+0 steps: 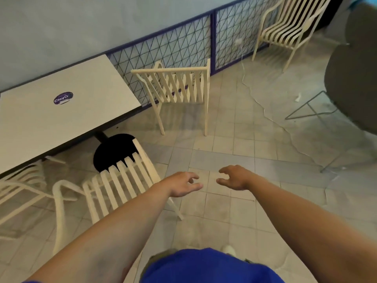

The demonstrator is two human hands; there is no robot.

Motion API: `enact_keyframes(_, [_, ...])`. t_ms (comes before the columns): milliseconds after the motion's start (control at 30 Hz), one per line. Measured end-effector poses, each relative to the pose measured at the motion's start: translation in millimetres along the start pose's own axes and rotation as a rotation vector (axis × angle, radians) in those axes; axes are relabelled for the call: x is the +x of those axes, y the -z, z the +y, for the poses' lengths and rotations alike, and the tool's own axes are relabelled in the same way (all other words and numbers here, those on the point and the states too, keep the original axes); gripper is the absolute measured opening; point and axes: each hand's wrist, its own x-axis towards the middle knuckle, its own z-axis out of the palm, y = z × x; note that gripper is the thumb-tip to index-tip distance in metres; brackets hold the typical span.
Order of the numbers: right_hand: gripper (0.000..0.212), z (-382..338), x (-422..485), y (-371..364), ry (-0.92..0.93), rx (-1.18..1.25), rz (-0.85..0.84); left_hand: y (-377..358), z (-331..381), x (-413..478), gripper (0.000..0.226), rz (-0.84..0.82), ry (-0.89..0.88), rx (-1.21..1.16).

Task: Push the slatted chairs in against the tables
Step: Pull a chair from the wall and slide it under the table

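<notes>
A white rectangular table (pixel 67 111) with a round purple sticker stands at the left against the wall. A cream slatted chair (pixel 177 86) stands off its right end, its back toward me. A nearer cream slatted chair (pixel 122 180) sits at the table's front edge, partly under it. Another slatted chair (pixel 285 27) stands far right by the mesh fence. My left hand (pixel 181 183) hovers just right of the near chair's backrest, fingers apart, holding nothing. My right hand (pixel 234 177) hovers beside it over the floor, also empty and open.
A dark round table (pixel 355 82) on a wire frame fills the right edge. A blue-framed mesh fence (pixel 179 43) runs along the wall. A white cable (pixel 265 111) trails across the tiled floor. Another cream chair frame (pixel 22 186) sits at the lower left under the table.
</notes>
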Motion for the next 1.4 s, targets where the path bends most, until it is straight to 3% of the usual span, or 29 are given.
enact_keyframes(467, [0.065,50.3,124.2,80.5,0.058,-0.038,-0.074,68.5,-1.8,113.4,0.067,-0.026,0.096,-0.069])
enact_keyframes(900, [0.065,29.4,284.5,197.3,0.087,-0.047,-0.064,228.0,-40.9,233.6,0.062,0.006,0.098,-0.077])
enact_keyframes(1267, [0.066,3.5,445.5,298.5,0.189,-0.043,-0.121,356.4,-95.6,323.3,0.066,0.033,0.241,-0.1])
enact_keyframes(1400, [0.065,-15.0,499.9,345.1,0.237,-0.052,-0.101,417.7,-114.3,344.5,0.065,0.111,0.257,-0.102])
